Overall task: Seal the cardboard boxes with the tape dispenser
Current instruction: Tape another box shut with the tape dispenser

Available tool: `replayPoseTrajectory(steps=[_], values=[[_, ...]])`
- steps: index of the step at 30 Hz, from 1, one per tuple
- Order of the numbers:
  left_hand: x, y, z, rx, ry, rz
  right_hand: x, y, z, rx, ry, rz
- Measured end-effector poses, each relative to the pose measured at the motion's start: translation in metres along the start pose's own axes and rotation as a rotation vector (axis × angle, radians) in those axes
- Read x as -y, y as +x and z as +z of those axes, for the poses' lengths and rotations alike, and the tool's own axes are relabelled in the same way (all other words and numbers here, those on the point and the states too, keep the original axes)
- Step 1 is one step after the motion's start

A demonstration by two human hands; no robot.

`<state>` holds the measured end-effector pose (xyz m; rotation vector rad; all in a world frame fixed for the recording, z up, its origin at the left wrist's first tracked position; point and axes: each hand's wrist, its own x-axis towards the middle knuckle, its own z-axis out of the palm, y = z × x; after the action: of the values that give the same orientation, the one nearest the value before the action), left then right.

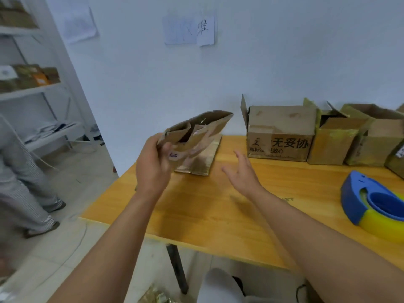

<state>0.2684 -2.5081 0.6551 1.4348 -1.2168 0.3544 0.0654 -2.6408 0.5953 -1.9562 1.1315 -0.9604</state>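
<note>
A small cardboard box [196,136], flaps loose, is held tilted above the table [196,206] at its far left; it is gripped at one corner by the left hand [153,165]. The right hand [242,173] hovers beside it, fingers spread, nothing held. The tape dispenser [371,206] lies untouched, well apart at the right edge. Step judged: box fetched, not yet sealed. Next: flaps to be folded flat, dispenser collected.

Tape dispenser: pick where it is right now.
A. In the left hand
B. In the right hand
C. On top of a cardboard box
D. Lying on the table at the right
D: the blue and yellow tape dispenser lies on the wooden table, untouched, while the right hand hovers open.
</note>
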Motion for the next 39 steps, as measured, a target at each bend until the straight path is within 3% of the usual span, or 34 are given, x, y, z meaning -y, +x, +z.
replayPoseTrajectory(steps=[7,11,17,26,32,34,37,39], values=[[-0.051,-0.018,-0.007,-0.076,-0.218,-0.108,0.056,-0.029,-0.084,-0.203,0.358,-0.059],[-0.076,-0.029,0.014,-0.066,-0.298,-0.131,0.051,-0.056,-0.121,-0.270,0.336,-0.072],[-0.098,-0.049,0.052,0.100,-0.418,-0.165,0.017,-0.108,-0.158,-0.385,0.197,-0.098],[-0.122,-0.068,0.074,0.193,-0.423,-0.238,0.006,-0.142,-0.158,-0.550,0.038,-0.252],[-0.126,-0.078,0.053,0.106,-0.523,-0.386,-0.002,-0.144,-0.169,-0.447,0.127,-0.210],[-0.132,-0.091,0.048,0.185,-0.622,-0.368,-0.001,-0.145,-0.171,-0.395,0.160,-0.172],[-0.137,-0.099,0.046,0.319,-0.548,-0.228,0.002,-0.147,-0.168,-0.342,0.190,-0.180],[-0.137,-0.094,0.046,0.348,-0.546,-0.230,0.001,-0.147,-0.165,-0.323,0.222,-0.188]])
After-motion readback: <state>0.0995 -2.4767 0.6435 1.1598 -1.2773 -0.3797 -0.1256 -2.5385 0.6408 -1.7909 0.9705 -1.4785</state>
